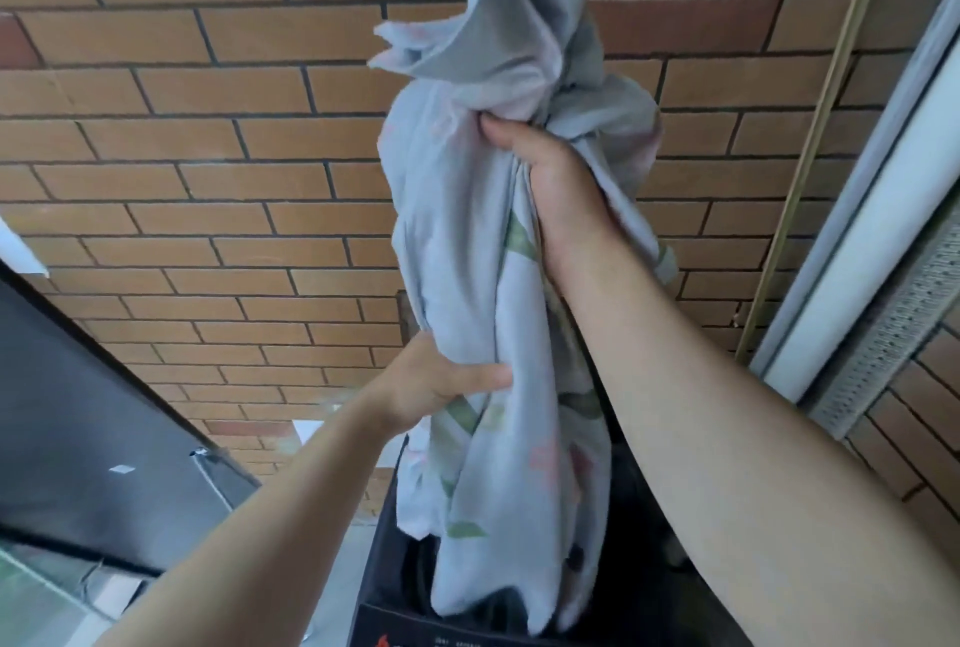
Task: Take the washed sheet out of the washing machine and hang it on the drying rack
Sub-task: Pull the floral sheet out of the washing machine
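Observation:
A pale blue sheet [467, 241] with green and pink floral print hangs as a twisted, bunched column in the middle of the view, its top running past the upper edge. My right hand [550, 189] grips the bunch high up, just under a knot-like twist. My left hand [441, 381] holds the bundle lower down, thumb pressed across the cloth. The sheet's lower end dangles into the dark opening of the washing machine [395, 615] at the bottom. No drying rack is in view.
A brown brick wall [208, 178] fills the background. A dark raised lid or panel [78, 438] stands at the lower left. White and grey pipes [883, 209] and a thin brass-coloured rod [821, 126] run up the right side.

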